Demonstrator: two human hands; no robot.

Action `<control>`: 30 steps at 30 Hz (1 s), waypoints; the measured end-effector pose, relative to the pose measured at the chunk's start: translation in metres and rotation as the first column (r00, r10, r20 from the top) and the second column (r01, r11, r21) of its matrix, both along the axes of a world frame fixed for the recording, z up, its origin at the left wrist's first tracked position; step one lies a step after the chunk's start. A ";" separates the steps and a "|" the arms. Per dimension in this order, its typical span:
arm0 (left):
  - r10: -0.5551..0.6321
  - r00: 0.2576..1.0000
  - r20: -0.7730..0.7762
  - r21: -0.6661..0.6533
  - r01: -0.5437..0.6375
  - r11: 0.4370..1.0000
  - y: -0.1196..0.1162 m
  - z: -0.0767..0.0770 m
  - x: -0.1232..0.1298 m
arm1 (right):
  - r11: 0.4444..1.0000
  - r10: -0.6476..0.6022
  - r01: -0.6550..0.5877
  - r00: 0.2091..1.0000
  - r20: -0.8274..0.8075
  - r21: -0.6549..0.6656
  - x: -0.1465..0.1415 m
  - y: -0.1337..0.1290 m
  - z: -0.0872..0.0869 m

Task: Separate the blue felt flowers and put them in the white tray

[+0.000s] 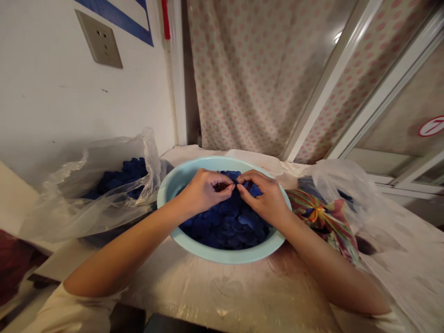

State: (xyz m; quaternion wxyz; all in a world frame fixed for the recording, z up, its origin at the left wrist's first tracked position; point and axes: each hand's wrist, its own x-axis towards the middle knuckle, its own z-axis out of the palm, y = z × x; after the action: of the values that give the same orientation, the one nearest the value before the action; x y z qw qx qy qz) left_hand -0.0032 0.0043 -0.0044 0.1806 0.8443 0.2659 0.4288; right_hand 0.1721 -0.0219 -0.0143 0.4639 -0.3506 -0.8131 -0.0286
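A light blue oval basin (229,256) holds a heap of dark blue, petal-shaped pieces (225,226). Over the heap, my left hand (208,188) pinches a small dark blue piece (235,182) between thumb and index finger. My right hand (261,192) pinches at the same piece from the other side, and the fingertips of both hands nearly meet. Most of that piece is hidden by the fingers.
Left of the basin lies an open clear plastic bag (104,215) with more dark blue pieces (121,178). To the right are a colourful cloth bundle (326,217) and another clear plastic bag (347,185). A dotted curtain (256,69) hangs behind the table (225,296).
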 end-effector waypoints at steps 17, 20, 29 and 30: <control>-0.104 0.992 0.074 -0.208 0.117 0.971 -0.003 0.001 0.001 | 0.989 -0.042 0.032 0.997 0.066 0.147 -0.006 -0.009 0.001; -0.109 0.992 0.062 -0.204 0.120 0.972 -0.006 0.004 0.000 | 0.999 -0.017 0.017 1.000 -0.004 0.038 -0.005 -0.009 0.001; -0.119 0.989 0.083 -0.239 0.136 0.961 -0.006 0.005 0.001 | 0.973 0.057 -0.102 0.975 -0.215 -0.206 0.000 -0.002 0.000; -0.120 0.989 0.083 -0.240 0.137 0.961 -0.006 0.005 0.000 | 0.969 0.062 -0.113 0.972 -0.226 -0.221 0.000 -0.001 0.000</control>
State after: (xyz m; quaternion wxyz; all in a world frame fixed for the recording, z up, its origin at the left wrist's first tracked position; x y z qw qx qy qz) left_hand -0.0027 -0.0017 0.0006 0.3198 0.8160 0.2553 0.4083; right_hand 0.1720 -0.0231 -0.0139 0.5065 -0.3671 -0.7700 0.1256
